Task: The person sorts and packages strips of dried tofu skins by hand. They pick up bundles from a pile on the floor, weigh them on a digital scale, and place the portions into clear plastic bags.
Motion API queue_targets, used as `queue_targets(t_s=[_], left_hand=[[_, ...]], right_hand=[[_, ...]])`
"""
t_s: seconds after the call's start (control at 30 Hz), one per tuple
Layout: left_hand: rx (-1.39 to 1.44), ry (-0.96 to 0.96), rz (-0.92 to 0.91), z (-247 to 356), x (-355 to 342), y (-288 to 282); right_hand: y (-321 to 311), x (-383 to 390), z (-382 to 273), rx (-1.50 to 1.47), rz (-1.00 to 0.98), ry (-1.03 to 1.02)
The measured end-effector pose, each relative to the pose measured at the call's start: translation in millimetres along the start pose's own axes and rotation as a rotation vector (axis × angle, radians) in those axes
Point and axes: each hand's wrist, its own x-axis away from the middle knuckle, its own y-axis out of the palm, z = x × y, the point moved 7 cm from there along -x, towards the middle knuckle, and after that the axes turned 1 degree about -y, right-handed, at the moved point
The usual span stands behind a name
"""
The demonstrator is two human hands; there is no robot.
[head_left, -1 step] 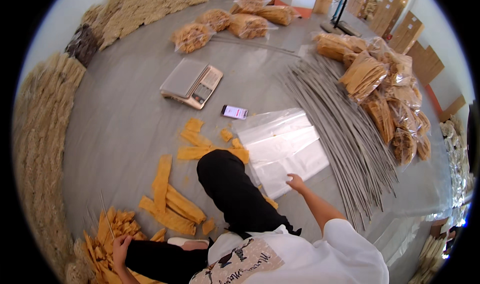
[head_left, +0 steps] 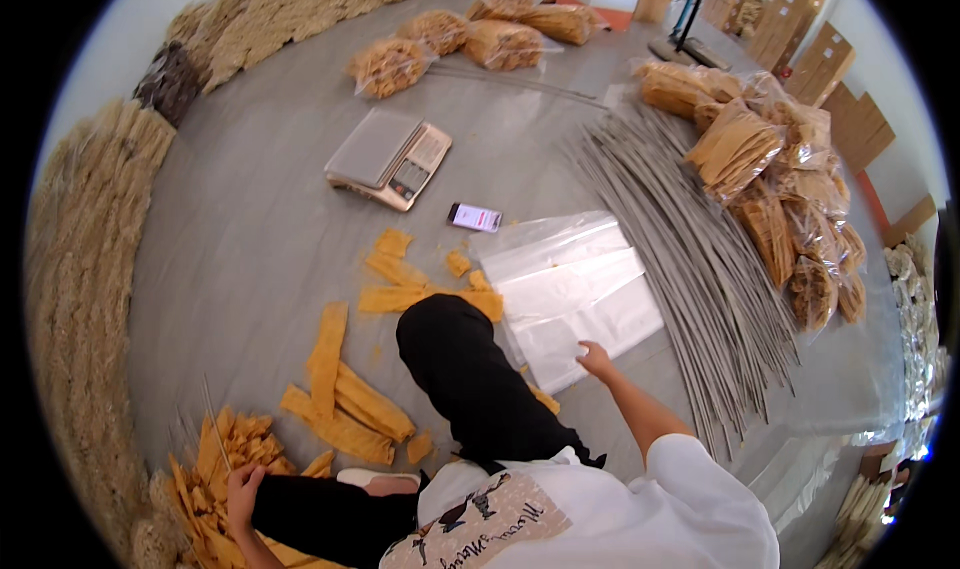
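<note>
At the lower left, my left hand [head_left: 243, 491] is closed round the lower end of a thin grey stick [head_left: 212, 419] that points up. Beneath and beside it lies a heap of yellow-orange dried sheet pieces [head_left: 245, 441], which look like dried tofu skin. My right hand [head_left: 597, 360] reaches over a stack of clear plastic bags [head_left: 570, 279], thumb and forefinger apart; whether it touches the plastic I cannot tell. Near my knee, several flat yellow strips [head_left: 352, 424] lie on the floor, with more strips [head_left: 392, 299] farther forward.
A flat scale [head_left: 388, 159] and a phone [head_left: 475, 218] lie ahead. Long grey sticks [head_left: 690, 269] spread right of the bags. Filled clear bags [head_left: 740, 149] are piled at the right, others [head_left: 505, 46] at the back. Bundled pale stacks [head_left: 90, 219] line the left; a fan [head_left: 690, 49] stands behind.
The whole view has shifted very slightly. My hands and the things around them keep their places.
</note>
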Motion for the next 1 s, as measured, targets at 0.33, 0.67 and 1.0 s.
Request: queue_targets(t_s=[0.33, 0.67, 1.0], left_hand=[[0.049, -0.077, -0.031, -12.0, 3.5, -2.5], [0.132, -0.147, -0.011, -16.9, 5.0, -1.0], [0.051, -0.157, -0.033, -10.6, -2.7, -0.4]], right_hand=[[89.6, -9.2, -30.7, -0.087, -0.394, -0.13], [130.9, 21.9, -19.8, 0.427, -0.612, -0.062], [-1.8, 1.1, -50.2, -0.209, 0.252, -0.02]])
